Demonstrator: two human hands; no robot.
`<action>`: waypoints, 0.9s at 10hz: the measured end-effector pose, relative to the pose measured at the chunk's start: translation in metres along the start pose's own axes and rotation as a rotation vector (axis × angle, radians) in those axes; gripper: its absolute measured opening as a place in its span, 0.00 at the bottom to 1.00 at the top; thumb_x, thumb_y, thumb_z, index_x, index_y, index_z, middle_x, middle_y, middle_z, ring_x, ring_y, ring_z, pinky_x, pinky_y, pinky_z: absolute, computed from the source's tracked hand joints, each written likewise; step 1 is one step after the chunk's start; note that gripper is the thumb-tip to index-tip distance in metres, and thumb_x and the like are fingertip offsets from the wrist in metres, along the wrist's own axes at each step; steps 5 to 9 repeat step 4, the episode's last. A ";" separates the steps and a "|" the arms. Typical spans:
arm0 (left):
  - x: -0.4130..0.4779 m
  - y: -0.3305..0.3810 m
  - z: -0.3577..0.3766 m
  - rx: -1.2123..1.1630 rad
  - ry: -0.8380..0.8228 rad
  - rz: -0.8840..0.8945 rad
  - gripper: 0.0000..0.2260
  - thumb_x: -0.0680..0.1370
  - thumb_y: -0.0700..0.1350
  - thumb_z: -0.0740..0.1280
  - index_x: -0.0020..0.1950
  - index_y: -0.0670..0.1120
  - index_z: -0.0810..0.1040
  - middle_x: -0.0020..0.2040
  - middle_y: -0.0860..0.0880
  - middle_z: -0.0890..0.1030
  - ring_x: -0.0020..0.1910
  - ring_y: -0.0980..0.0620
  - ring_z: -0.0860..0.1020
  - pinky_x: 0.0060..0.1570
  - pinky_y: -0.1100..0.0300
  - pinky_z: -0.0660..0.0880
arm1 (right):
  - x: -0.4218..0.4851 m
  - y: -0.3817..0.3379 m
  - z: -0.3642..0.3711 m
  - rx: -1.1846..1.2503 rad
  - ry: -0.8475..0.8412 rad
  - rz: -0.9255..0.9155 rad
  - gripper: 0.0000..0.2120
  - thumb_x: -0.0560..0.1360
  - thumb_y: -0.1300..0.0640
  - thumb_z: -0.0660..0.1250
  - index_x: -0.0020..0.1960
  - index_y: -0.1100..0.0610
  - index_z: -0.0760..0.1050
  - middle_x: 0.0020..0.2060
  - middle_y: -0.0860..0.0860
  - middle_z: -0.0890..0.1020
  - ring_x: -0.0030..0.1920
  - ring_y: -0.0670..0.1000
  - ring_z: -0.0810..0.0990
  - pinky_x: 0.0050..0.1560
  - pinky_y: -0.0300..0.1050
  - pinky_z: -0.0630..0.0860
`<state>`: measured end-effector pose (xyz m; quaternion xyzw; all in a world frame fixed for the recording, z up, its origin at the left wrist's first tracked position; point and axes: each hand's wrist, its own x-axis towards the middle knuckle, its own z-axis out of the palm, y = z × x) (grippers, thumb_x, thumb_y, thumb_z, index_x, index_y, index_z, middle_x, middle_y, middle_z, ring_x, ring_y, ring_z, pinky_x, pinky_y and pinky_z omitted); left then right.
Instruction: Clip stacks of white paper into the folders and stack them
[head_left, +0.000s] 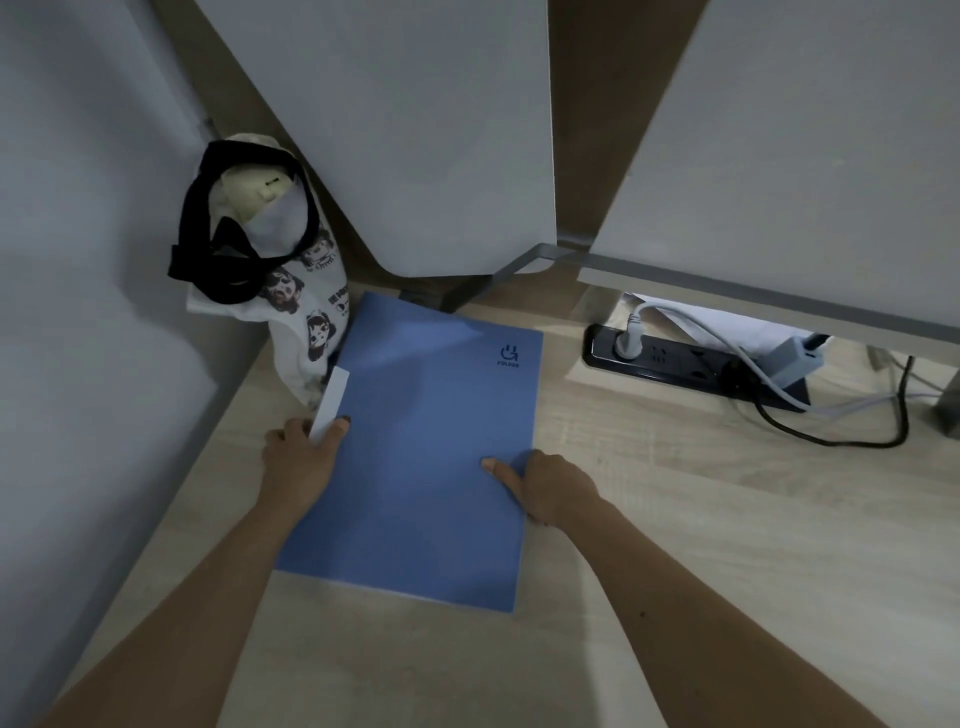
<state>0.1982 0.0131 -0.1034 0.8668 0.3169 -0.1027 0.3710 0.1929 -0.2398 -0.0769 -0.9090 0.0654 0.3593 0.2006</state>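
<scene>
Two bare forearms (218, 597) come in from the bottom edge of my feed, one on each side, and meet over a pale wooden desk (727, 519) that fills most of the view. Grey partition panels (405, 130) stand along its far side.

On the desk lies the blue folder (415, 441), closed and flat, its printed logo at the far right corner. Its far left corner sits just beside a white tote bag (296, 322), which has cartoon faces and black straps and stands upright in the corner. To the right, well apart from the folder, a black power strip (670, 361) lies under the panel's lower edge with a white plug (629, 332) in it, a grey adapter (789, 358) at its end and a black cable (831, 441) looping across the wood.

The right hand (550, 488) grips the folder's right edge, thumb flat on the cover and fingers curled down over the edge. The left hand (306, 452) is at the folder's left edge and pinches a white strip (331, 400) that stands up along that side; I can't tell from here whether it is paper or the folder's clip bar.
</scene>
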 end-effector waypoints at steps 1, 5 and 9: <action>-0.001 0.000 0.000 0.020 -0.018 0.000 0.26 0.76 0.58 0.62 0.63 0.38 0.68 0.59 0.37 0.70 0.54 0.36 0.72 0.55 0.42 0.71 | -0.003 0.004 0.003 0.044 0.039 -0.005 0.34 0.74 0.32 0.50 0.60 0.62 0.67 0.54 0.58 0.78 0.53 0.58 0.77 0.49 0.48 0.72; -0.056 0.002 -0.020 -0.107 0.047 0.097 0.20 0.79 0.46 0.61 0.66 0.34 0.67 0.65 0.34 0.69 0.60 0.36 0.71 0.57 0.45 0.68 | -0.080 0.078 -0.027 0.423 -0.022 -0.077 0.18 0.78 0.46 0.55 0.55 0.59 0.73 0.40 0.49 0.78 0.39 0.50 0.79 0.42 0.37 0.76; -0.056 0.002 -0.020 -0.107 0.047 0.097 0.20 0.79 0.46 0.61 0.66 0.34 0.67 0.65 0.34 0.69 0.60 0.36 0.71 0.57 0.45 0.68 | -0.080 0.078 -0.027 0.423 -0.022 -0.077 0.18 0.78 0.46 0.55 0.55 0.59 0.73 0.40 0.49 0.78 0.39 0.50 0.79 0.42 0.37 0.76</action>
